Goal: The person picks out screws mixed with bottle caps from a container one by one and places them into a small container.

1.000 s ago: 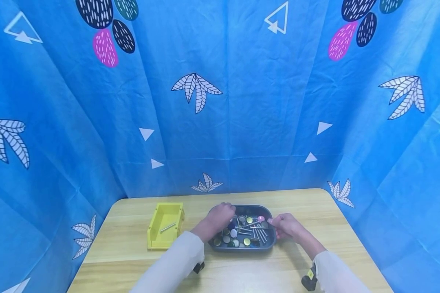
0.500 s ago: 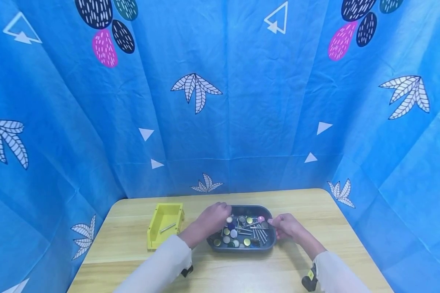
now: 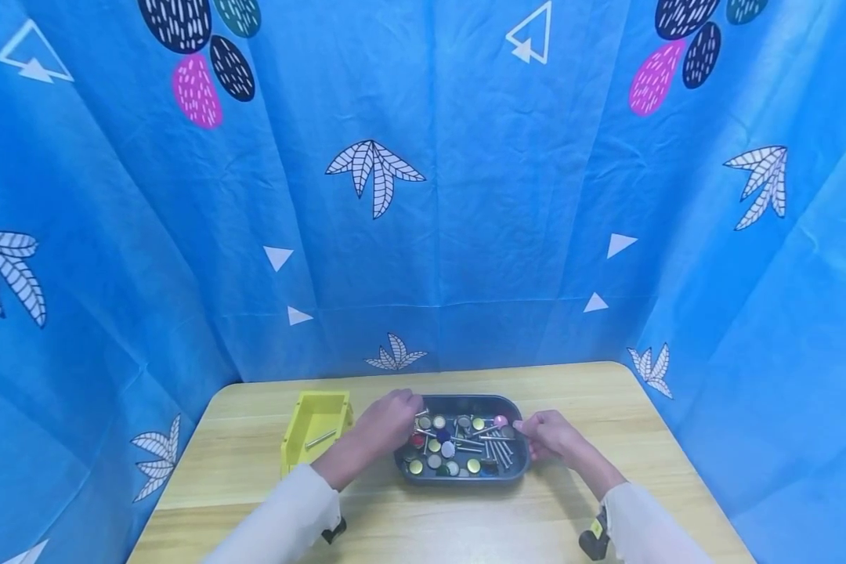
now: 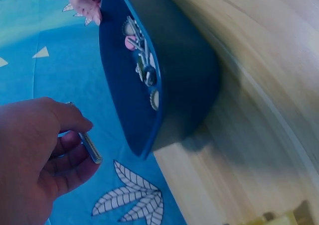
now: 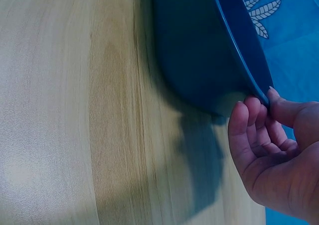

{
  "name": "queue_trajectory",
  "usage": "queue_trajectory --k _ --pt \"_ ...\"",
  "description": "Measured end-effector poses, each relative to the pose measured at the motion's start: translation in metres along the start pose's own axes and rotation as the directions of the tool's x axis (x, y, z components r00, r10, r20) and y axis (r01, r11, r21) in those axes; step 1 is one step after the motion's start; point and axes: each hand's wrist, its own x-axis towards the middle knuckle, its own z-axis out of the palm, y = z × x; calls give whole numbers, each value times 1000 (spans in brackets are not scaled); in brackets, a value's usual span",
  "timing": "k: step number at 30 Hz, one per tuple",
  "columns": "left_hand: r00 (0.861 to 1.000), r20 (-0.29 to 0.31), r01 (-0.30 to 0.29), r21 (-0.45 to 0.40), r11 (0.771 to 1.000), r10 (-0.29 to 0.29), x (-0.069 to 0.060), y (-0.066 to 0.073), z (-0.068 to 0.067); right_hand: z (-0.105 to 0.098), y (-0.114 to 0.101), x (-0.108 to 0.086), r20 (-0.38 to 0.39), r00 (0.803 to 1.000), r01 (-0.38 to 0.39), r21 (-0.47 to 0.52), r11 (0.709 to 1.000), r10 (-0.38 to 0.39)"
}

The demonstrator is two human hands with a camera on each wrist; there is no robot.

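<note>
My left hand is above the left end of a dark grey tray. In the left wrist view it pinches a threaded metal screw between thumb and fingers, clear of the tray. The screw's upper part is hidden by the thumb. At the tray's right end, my right hand grips the rim, thumb on top and fingers curled beneath, as the right wrist view shows. Bottle caps in several colours and loose screws lie mixed inside the tray.
Left of the tray stands a yellow bin with one screw lying in it. My left forearm partly covers its front corner. A blue patterned curtain surrounds the wooden table at the back and sides.
My left hand has moved left from over the tray's middle toward its left end, uncovering more caps. My right hand keeps its grip on the rim.
</note>
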Motion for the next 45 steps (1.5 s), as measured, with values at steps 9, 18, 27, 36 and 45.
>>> queue_trajectory --k 9,18,27,36,45 --pt "994 -9 104 -74 992 -104 -21 -18 -12 1 1 -1 -17 1000 2 -6 1000 -2" --pt "969 21 249 -124 961 -248 -37 -37 -15 0 4 0 -24 1000 -3 0 1000 3" --pt "924 -2 379 -150 913 -383 -53 -59 -15 1 4 -1 -12 1000 0 -8 1000 0" --pt "875 -60 464 -176 868 -480 -76 -83 -7 0 5 1 -21 1000 3 -10 1000 -3" --pt "819 3 563 -199 802 -574 -92 -93 4 -1 5 2 -12 1000 5 10 1000 -5"
